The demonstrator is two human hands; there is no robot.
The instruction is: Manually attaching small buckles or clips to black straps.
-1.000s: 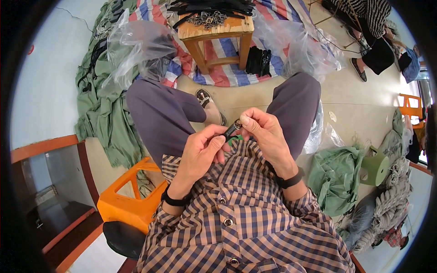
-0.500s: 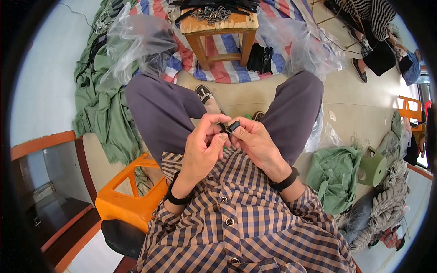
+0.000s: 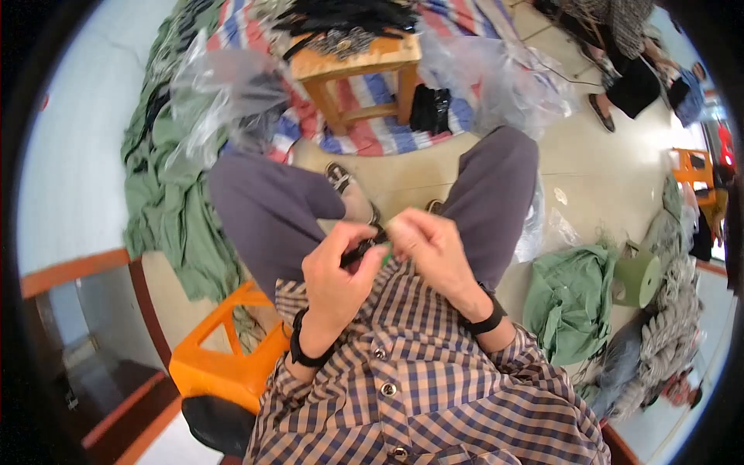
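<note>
My left hand (image 3: 335, 271) is closed on a black strap-like piece (image 3: 358, 253), pinched between thumb and fingers above my lap. A small green bit (image 3: 387, 254) shows by its thumb tip. Close beside it, my right hand (image 3: 431, 246) has its fingers curled together, their tips blurred; whatever they grip cannot be made out. Beyond my knees stands a wooden stool (image 3: 356, 67). On its top lie a heap of small metal fittings (image 3: 341, 45) and a pile of black straps (image 3: 349, 14).
An orange plastic stool (image 3: 225, 364) stands at my left, near green cloth (image 3: 182, 209). Clear plastic bags (image 3: 511, 85) lie on a striped sheet (image 3: 376, 136). At right are green fabric (image 3: 570, 302), a green stool (image 3: 639, 279) and grey rope-like bundles (image 3: 666, 333). Another person's leg (image 3: 632, 97) shows far right.
The small black buckle-like piece seen at my right fingertips no longer shows. My hands have moved slightly apart, and a black strap-like piece now shows in my left hand. The view has shifted slightly.
</note>
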